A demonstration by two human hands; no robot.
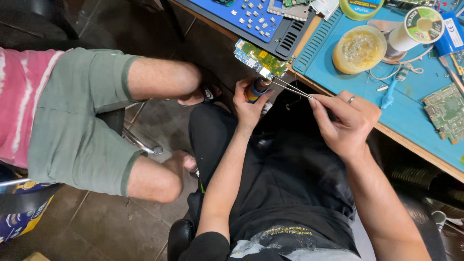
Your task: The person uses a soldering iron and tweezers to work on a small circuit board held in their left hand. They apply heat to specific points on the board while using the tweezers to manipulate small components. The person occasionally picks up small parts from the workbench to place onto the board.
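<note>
Left hand (pixel 249 104) closed around soldering iron (pixel 257 88), tip at green circuit board (pixel 259 60) overhanging tabletop (pixel 338 72) edge; right hand (pixel 345 118) pinching tweezers (pixel 291 89) shut near tip; better kept steady, wrists braced; solder spool (pixel 419 28) beyond.

I see 2 bare forearms, no sleeves below the elbow. My right hand (pixel 349 123) wears 1 plain silvery ring. I wear a black t-shirt with a pale print and yellow lettering, plus black trousers.
</note>
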